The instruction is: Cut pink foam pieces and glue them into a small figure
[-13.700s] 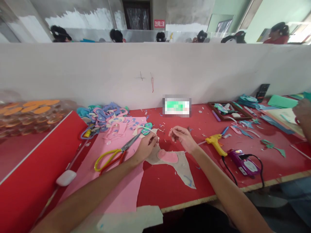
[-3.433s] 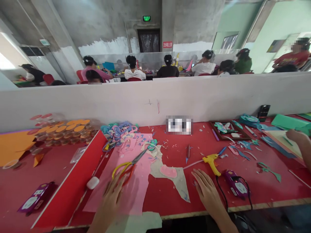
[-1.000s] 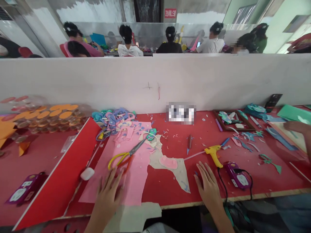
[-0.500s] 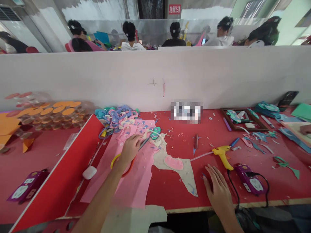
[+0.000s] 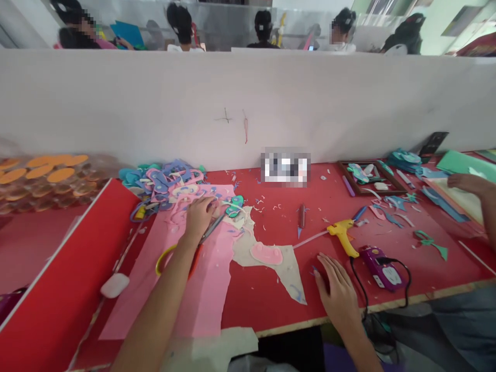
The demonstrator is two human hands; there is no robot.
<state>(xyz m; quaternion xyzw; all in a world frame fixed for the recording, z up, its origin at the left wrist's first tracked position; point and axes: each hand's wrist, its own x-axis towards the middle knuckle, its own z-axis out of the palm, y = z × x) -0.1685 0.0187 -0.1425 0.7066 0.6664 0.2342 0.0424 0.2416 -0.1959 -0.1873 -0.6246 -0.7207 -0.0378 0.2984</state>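
My left hand (image 5: 199,217) reaches over the pink foam sheet (image 5: 205,305), its fingers curled together among pink cut-outs; what they pinch, if anything, is hidden. Under my left forearm lie scissors (image 5: 212,229) with yellow and orange handles, blades pointing away and to the right. A green foam piece with purple spots (image 5: 234,205) is just right of the fingers. Flat on the red table rests my right hand (image 5: 339,289), fingers stretched out, holding nothing. A pink rounded foam piece (image 5: 267,253) lies on a pale scrap sheet (image 5: 289,274) between the hands.
A yellow glue gun (image 5: 343,236) and a purple corded box (image 5: 382,267) lie beyond my right hand. A craft knife (image 5: 301,219) lies mid-table. Foam cut-outs (image 5: 166,178) are heaped at back left, beside a red board (image 5: 73,258). Another person's hand (image 5: 470,183) is at right.
My view has swung right and down. My left hand has moved forward and left, off the scissors blades toward the pink cut-outs. My right hand stays on the table.
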